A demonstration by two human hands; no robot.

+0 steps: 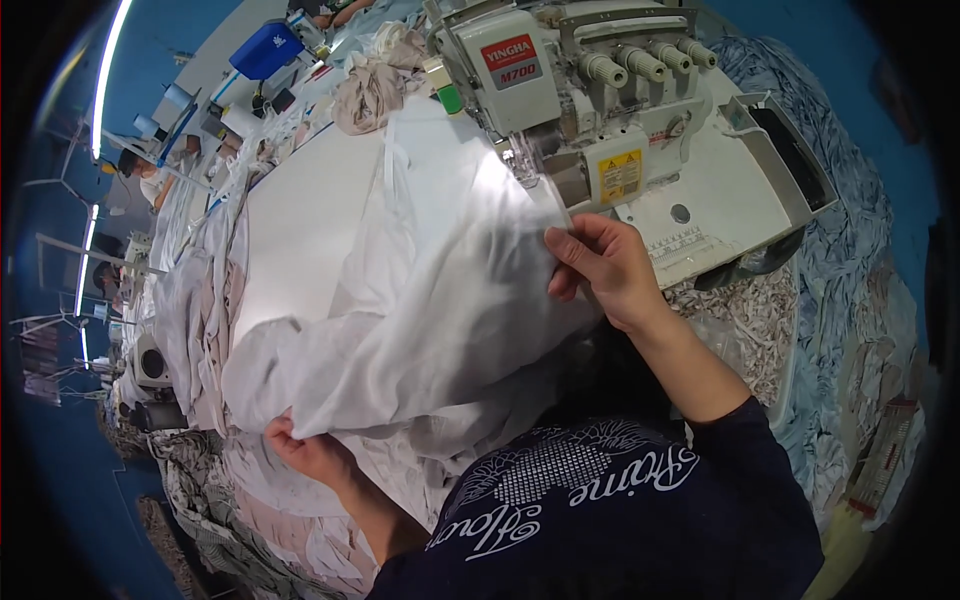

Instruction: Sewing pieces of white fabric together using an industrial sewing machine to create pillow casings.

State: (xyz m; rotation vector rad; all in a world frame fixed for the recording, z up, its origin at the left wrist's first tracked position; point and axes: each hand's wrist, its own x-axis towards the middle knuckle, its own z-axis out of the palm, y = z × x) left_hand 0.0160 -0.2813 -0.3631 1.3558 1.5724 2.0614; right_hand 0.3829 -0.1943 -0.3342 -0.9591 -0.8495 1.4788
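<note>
A thin white cloth (430, 300) lies draped over the work table, one edge running under the lit needle area of an overlock sewing machine (600, 120). My right hand (610, 275) pinches that edge between thumb and fingers, close in front of the machine's presser foot. Lower left, my left hand (308, 455) is closed on the near border of the same cloth, its fingertips partly covered by the fabric. Between both hands the cloth hangs in loose folds toward my lap.
Crumpled beige fabric (370, 95) sits beyond the table. Piled blue-grey cloth (850, 210) fills the right side, and fabric scraps (740, 335) lie below the machine. More garments (290, 500) are heaped at lower left. Farther left, another person (155, 180) sits near a blue-covered machine (266, 52).
</note>
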